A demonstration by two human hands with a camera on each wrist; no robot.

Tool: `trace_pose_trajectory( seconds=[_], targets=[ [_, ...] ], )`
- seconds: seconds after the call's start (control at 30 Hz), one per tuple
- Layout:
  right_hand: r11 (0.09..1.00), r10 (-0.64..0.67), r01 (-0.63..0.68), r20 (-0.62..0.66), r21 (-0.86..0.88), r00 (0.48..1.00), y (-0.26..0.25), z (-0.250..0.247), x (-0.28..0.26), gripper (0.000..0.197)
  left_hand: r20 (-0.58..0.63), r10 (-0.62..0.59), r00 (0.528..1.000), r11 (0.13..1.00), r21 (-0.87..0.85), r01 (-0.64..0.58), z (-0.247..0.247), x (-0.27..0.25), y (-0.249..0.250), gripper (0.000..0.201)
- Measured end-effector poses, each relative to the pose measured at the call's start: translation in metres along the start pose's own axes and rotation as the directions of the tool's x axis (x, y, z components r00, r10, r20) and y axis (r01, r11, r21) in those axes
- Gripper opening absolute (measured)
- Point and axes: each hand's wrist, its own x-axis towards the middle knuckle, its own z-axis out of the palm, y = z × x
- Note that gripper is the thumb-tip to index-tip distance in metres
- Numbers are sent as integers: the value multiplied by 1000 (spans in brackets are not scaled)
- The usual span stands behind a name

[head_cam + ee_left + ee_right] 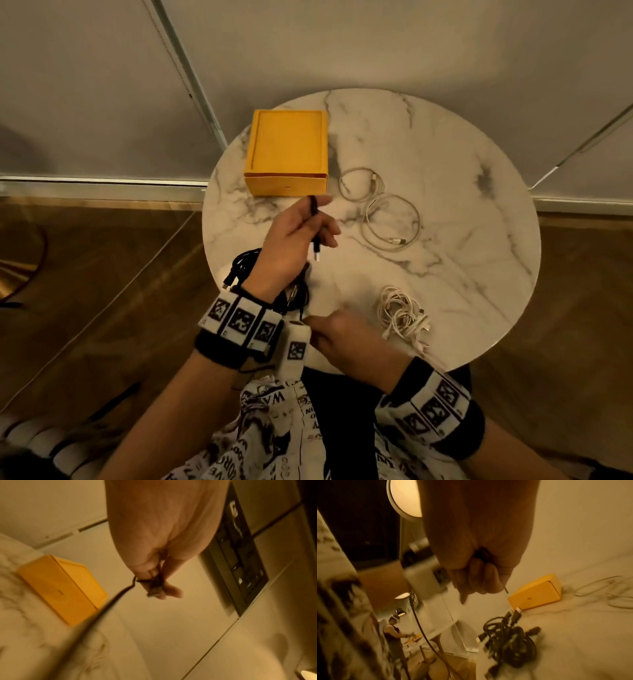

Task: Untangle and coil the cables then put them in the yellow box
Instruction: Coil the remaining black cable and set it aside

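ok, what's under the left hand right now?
Under the left hand, a tangled black cable bundle lies on the marble table, one plug sticking out at the left. The wrist covers the bundle's middle, so how its strands cross there can't be seen.

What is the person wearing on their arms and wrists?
Both forearms are bare, with no sleeves. Each wrist carries a thick black band topped by a row of white blocks printed with black square-pattern markers: one on the left wrist, one on the right wrist. The left hand and right hand wear no gloves. The shirt is white with black newspaper-style print.
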Motion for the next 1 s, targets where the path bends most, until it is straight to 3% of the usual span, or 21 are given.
trace_pose_trajectory(
  seconds=[0.1, 0.2, 0.3, 0.37, 0.5, 0.63, 0.77, 0.83, 0.9, 1.0],
  targets=[
    [999, -38, 38, -73, 5, 997, 9, -24, -13, 39, -29, -43, 999, 978, 203, 48, -21, 3, -32, 26],
    [994, -68, 58, -111, -88, 992, 30, -38, -29, 48, 172, -108, 979, 902, 430, 24, -33, -12, -47, 25],
    [988, -117, 107, -91, -108, 989, 40, -44, -42, 51, 424, -155, 892, 779, 608, -153, -28, -32, -50, 20],
    [988, -123, 112, -117, -103, 985, 45, -51, -48, 46, 487, -165, 858, 809, 564, -165, -22, -45, -49, 15],
    [993, -114, 108, -217, -38, 970, 53, -74, -52, 37, 509, -59, 859, 889, 418, -187, -7, -62, -41, 40],
    [985, -168, 156, -268, -66, 949, 46, -69, -51, 37, 522, -79, 849, 838, 496, -227, -5, -60, -44, 34],
    [984, -158, 129, -263, -124, 952, 52, -65, -54, 41, 531, -82, 844, 893, 415, -175, -9, -65, -42, 24],
    [994, -113, 106, -343, -37, 933, 55, -68, -51, 36, 502, -110, 858, 941, 330, -72, -1, -67, -35, 25],
    [992, -70, 106, -410, 64, 910, 53, -68, -46, 33, 470, -166, 867, 984, 138, 114, 8, -67, -30, 30],
    [976, -20, 106, -410, 188, 912, 46, -55, -37, 27, 482, -222, 847, 916, -195, 351, 18, -67, -25, 30]
  ],
)
